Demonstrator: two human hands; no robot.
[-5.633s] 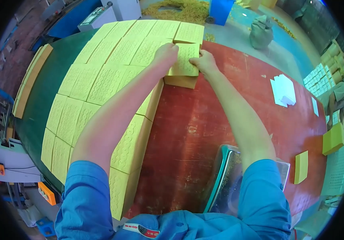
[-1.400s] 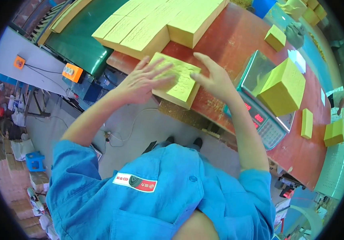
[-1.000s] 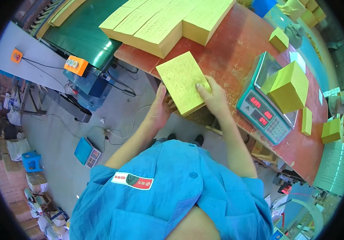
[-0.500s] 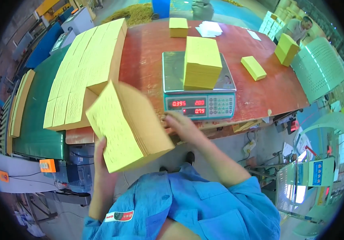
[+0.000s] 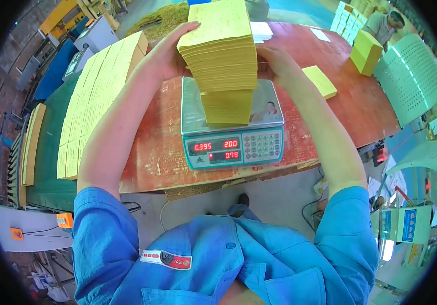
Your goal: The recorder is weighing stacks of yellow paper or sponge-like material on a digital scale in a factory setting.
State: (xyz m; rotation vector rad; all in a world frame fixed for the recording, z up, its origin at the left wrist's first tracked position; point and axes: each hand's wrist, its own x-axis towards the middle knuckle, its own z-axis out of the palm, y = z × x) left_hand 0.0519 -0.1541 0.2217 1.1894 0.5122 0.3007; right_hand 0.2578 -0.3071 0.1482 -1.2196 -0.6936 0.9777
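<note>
- Yellow stack [image 5: 221, 63] has come across from the left, where half a second ago it leaned tilted near the body; now it is upright over the scale [image 5: 234, 147], with both hands on it instead of the left alone.
- Left hand [image 5: 170, 55]: its grip is spread along the stack's left side, thumb over the top edge, probably to stop the upper layers from sliding.
- Right hand [image 5: 278, 63]: its grip holds the opposite side, fingertips hidden. Pressure from two sides likely keeps the thin layers together, as their edges look slightly uneven.
- Below the held stack, a lower block [image 5: 227, 108] stands on the scale's pan [image 5: 193, 113], well inside its edges, presumably for steady support. Whether the two touch, I cannot tell; the held stack hides the block's top.
- Scale's lit display faces the person, so it can be read with both hands busy.
- Rows of yellow stacks [image 5: 96, 94] lie packed side by side at the left, perhaps so that neighbours brace each other.
- Right of the scale, a flat yellow pad [image 5: 320, 82] lies on the red surface [image 5: 147, 165], apart from the pan and probably kept off it to leave the weighing undisturbed.
</note>
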